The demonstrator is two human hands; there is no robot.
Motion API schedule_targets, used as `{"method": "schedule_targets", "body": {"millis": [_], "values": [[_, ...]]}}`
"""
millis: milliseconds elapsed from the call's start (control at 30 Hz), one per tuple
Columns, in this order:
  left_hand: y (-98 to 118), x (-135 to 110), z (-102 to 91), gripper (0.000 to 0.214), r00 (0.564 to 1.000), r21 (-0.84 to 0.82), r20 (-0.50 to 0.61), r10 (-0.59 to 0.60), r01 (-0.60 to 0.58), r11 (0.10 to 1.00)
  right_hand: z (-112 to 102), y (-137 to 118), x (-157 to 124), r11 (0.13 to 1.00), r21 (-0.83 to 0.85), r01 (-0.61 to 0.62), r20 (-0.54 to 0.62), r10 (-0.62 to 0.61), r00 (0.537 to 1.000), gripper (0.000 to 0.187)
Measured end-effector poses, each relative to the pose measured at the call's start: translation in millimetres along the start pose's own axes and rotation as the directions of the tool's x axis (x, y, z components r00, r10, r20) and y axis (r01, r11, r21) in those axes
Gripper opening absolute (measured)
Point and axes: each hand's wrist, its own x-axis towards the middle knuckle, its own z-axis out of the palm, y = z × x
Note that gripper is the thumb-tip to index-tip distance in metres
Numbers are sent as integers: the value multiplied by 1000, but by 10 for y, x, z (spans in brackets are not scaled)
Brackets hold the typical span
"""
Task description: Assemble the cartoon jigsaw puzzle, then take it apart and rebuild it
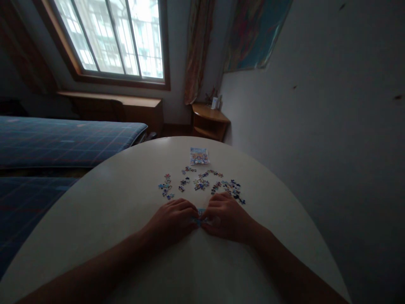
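Both of my hands meet low over the round white table [133, 211], fingers closed around light-blue jigsaw puzzle pieces [200, 214]. My left hand [174, 217] grips them from the left, and my right hand [226, 217] pinches them from the other side. Fingers hide most of these pieces, so whether they are joined I cannot tell. Just beyond the hands lie loose puzzle pieces in a rough arc: a group at left [166, 186], a cluster in the centre [201, 183] and a spread at right [232, 188]. Behind them rests a small colourful picture card [199, 156].
A bed with a blue plaid mattress [63, 141] stands to the left of the table. Beyond are a wooden desk [139, 101] under the window [114, 38] and a corner shelf [210, 114]. A pale wall [332, 139] runs along the right side.
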Motion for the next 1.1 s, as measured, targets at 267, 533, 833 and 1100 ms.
{"method": "schedule_targets", "body": {"millis": [267,533,833,1100], "values": [[3,4,-29,10,996,109,35,84,-88,990,6,3,-21,1000,11,27,14,-27,1000,4],[58,13,-92,14,976,135,140,165,-184,974,-8,340,-39,936,-49,-349,-207,332,920,15],[65,12,-85,11,974,143,132,186,-204,969,86,802,-128,715,-108,-691,-316,634,706,28],[40,-2,-63,10,975,144,132,180,-199,969,110,913,-91,675,6,-737,-304,704,642,20]]}}
